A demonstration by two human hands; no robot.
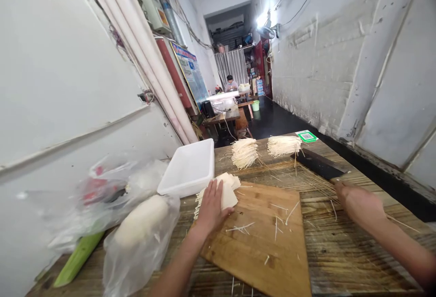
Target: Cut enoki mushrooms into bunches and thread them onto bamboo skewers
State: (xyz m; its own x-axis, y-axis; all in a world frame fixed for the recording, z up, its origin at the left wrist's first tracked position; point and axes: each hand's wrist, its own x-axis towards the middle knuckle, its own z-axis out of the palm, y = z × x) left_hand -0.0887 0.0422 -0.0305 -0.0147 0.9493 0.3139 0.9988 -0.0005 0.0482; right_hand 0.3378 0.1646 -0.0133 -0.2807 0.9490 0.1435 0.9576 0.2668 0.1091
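My left hand (211, 204) lies flat, fingers stretched, over pale, thin sheets that look like tofu skin (229, 193). They rest at the far left corner of a wooden cutting board (262, 242); thin white strands show under and beside my fingers. Out to the right, my right hand (357, 204) is closed around the handle of a cleaver (318, 163). Its dark, broad blade points away to the left above the table, over a spread of thin bamboo skewers (316, 183). Stray white strands (242, 228) are scattered on the board.
Two heaps of pale skewered food (244, 153) sit at the table's far side. A white plastic tub (189, 167) stands left of them. Plastic bags, one with a pale bulky lump (143, 222), and a green stalk (80, 258) crowd the left. A person (230, 84) sits farther back.
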